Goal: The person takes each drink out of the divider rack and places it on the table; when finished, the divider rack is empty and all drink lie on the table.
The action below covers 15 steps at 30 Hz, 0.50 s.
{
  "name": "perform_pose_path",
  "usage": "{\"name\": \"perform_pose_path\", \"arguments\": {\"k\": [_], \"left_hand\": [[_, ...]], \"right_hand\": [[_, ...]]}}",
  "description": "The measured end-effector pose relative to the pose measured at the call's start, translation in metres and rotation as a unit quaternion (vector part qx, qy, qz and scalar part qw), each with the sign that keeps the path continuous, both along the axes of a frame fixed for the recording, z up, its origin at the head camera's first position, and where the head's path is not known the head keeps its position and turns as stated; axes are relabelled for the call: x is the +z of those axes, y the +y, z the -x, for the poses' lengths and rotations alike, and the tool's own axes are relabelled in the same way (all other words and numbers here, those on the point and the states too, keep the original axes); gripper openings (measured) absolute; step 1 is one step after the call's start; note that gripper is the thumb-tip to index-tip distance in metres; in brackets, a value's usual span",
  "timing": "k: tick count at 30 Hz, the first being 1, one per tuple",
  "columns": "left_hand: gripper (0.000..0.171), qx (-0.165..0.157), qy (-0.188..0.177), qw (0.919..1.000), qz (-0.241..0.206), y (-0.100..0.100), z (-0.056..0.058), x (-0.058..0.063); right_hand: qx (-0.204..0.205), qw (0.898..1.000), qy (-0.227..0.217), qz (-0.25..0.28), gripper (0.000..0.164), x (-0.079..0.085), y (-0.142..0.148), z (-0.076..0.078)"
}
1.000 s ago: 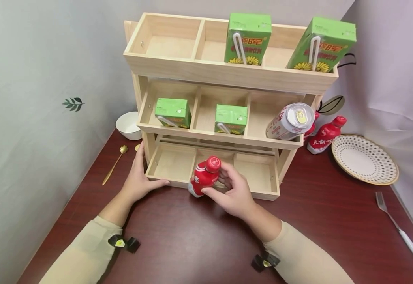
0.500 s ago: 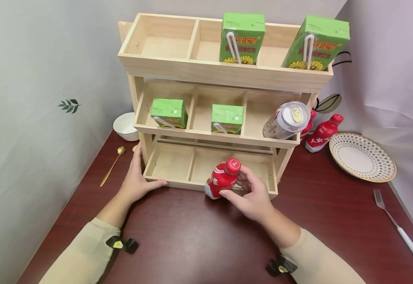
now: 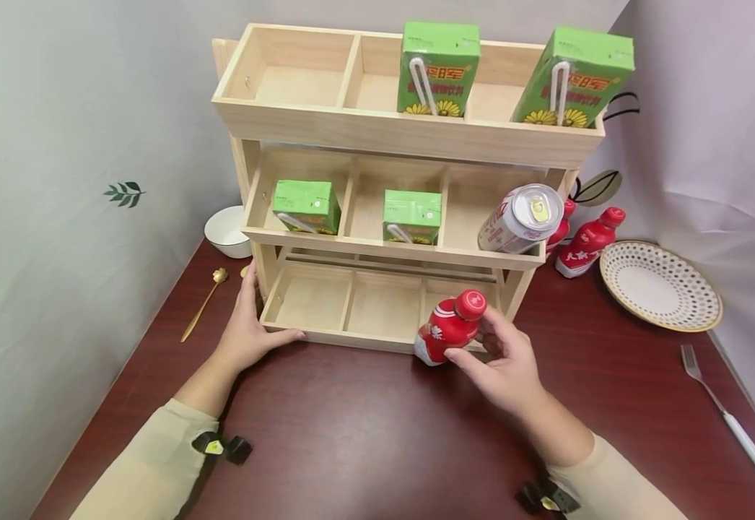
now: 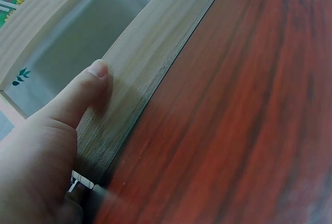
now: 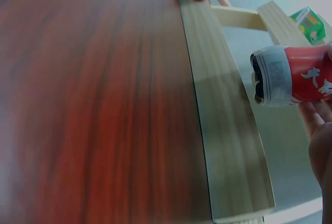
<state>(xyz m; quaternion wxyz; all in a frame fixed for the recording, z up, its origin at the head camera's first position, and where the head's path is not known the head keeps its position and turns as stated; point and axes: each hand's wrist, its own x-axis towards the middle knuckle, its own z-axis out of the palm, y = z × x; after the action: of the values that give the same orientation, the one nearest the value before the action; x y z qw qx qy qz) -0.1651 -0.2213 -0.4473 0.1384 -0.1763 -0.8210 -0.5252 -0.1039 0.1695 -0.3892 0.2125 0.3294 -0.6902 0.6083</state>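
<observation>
A red drink bottle (image 3: 450,323) with a red cap and pale base tilts in front of the right compartment of the rack's lowest tier. My right hand (image 3: 506,363) grips it from the right, thumb in front and fingers behind. In the right wrist view the bottle (image 5: 306,75) is above the front board, base toward the left. My left hand (image 3: 245,330) holds the lower left corner of the three-tier wooden rack (image 3: 377,123). Its thumb (image 4: 85,92) presses the front board in the left wrist view; the other fingers go along the rack's side, partly hidden.
Green drink cartons (image 3: 439,68) stand in the upper and middle tiers. A can (image 3: 522,219) leans in the middle tier's right compartment. Right of the rack are red bottles (image 3: 588,243), a dotted plate (image 3: 660,285) and a fork (image 3: 728,412); left are a bowl (image 3: 228,232) and gold spoon (image 3: 203,305).
My right hand has carried the bottle rightward along the lowest tier, from near the middle compartment to the right one. My left hand has kept its place on the rack; the head view shifted slightly.
</observation>
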Motion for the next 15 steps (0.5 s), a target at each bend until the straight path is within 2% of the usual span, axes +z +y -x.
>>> {"name": "perform_pose_path", "arguments": {"k": [6,9,15], "left_hand": [[0.141,0.002,-0.002,1.0000,0.004,-0.001,0.000,-0.001],[0.141,0.000,-0.007,1.0000,0.000,-0.001,0.001,-0.002],[0.141,-0.002,-0.001,1.0000,-0.002,0.000,0.001,-0.001]], "right_hand": [[-0.031,1.000,0.001,-0.007,0.070,0.001,0.014,0.001],[-0.033,0.999,-0.004,-0.003,0.069,0.003,0.022,0.000],[-0.097,0.994,0.005,-0.045,0.070,0.010,0.041,-0.003]]}}
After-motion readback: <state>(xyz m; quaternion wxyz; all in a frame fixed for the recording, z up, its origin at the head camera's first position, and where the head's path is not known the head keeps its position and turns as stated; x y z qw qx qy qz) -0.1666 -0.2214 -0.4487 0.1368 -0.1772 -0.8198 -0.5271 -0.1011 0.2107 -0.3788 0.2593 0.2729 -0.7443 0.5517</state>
